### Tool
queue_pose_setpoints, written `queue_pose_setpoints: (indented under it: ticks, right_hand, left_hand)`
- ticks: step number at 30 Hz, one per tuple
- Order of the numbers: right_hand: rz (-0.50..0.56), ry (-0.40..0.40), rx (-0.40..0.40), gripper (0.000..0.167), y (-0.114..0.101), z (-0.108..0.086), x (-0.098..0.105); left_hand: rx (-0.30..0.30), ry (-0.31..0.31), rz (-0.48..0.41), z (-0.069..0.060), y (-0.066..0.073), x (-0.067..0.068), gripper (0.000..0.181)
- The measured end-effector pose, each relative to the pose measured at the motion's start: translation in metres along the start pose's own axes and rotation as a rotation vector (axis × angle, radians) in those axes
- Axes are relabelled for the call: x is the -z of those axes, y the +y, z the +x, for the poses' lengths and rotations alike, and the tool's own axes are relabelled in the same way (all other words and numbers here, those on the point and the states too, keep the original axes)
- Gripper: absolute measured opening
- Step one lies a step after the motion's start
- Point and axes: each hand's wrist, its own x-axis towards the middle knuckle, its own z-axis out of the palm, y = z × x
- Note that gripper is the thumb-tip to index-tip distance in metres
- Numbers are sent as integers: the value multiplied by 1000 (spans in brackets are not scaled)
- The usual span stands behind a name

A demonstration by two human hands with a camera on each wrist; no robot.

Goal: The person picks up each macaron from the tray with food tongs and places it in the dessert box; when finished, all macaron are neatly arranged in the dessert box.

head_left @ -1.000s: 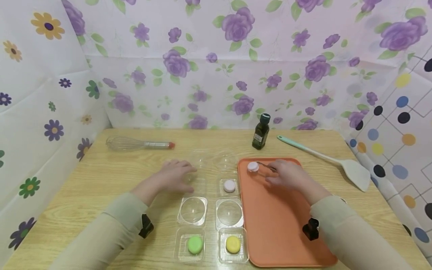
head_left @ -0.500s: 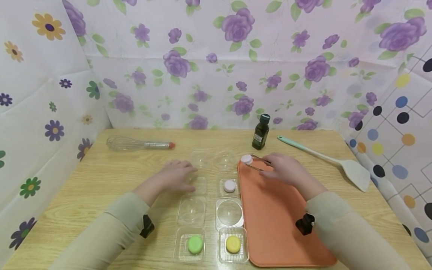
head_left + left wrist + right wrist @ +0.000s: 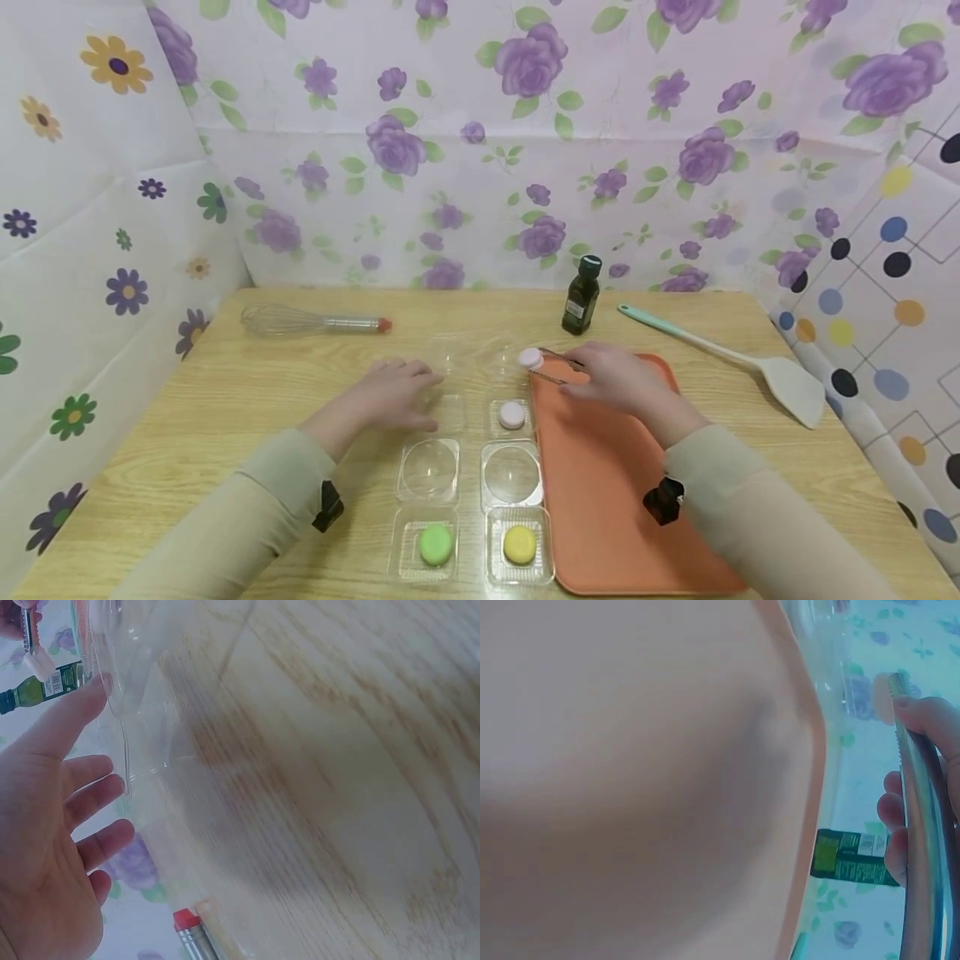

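My right hand grips metal tongs, whose tips pinch a pale pink macaron above the tray's back left corner. My left hand is spread, its fingers relaxed beside an empty clear container; in the left wrist view the thumb of the left hand lies at the clear plastic edge. Another pale macaron sits in the container to the right. Nearer the front, a green macaron and a yellow macaron lie in clear containers with raised lids.
An orange tray lies under my right arm. Behind it stands a dark green bottle. A spatula with a mint handle lies at the right, and a whisk at the back left. Patterned cloth hangs behind the table.
The tongs and pink macaron have risen from the tray and moved left toward the containers, with my right hand. My left hand has barely moved.
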Motion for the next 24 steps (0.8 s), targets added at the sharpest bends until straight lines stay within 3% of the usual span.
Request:
queue_pose_setpoints:
  ticks: [6, 13, 20, 24]
  right_hand:
    - [18, 0, 55, 48, -12, 8, -4]
    - [-69, -31, 146, 50, -29, 14, -14]
    - [-115, -76, 133, 51, -51, 20, -19]
    - [-145, -84, 165, 50, -60, 27, -22]
  left_hand:
    - [17, -8, -11, -1, 1, 0, 75]
    - [3, 18, -52, 0, 3, 0, 73]
    - [10, 44, -75, 2, 2, -3, 72]
    - [21, 46, -102, 1, 1, -5, 72]
